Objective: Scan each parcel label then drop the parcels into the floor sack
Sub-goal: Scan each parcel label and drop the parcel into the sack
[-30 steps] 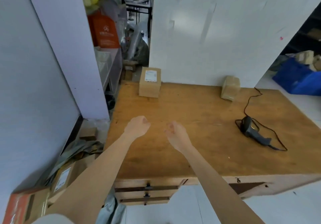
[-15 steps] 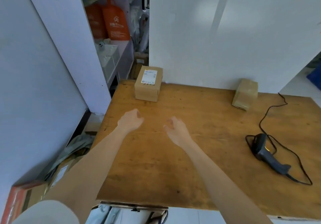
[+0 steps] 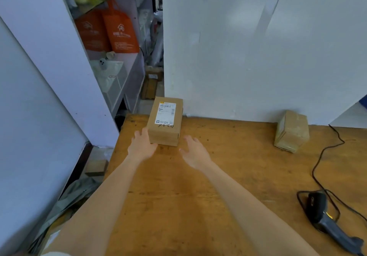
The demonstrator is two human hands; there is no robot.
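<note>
Left hand (image 3: pixel 141 146) and right hand (image 3: pixel 195 152) have reached the parcel (image 3: pixel 165 124).

The desk top (image 3: pixel 218 176) before me is bare wood, matt and worn, with dark specks and scratches. The labelled parcel (image 3: pixel 165 134) is plain brown cardboard, matt and smooth, and its label (image 3: pixel 166 113) is white paper. The taped parcel (image 3: pixel 292 131) is cardboard under clear tape that shines a little. The barcode scanner (image 3: pixel 325 218) is dark plastic with a dull sheen. The wall (image 3: pixel 258 57) is white paint, matt and scuffed. The orange bags (image 3: pixel 121 31) look like matt cloth.
</note>
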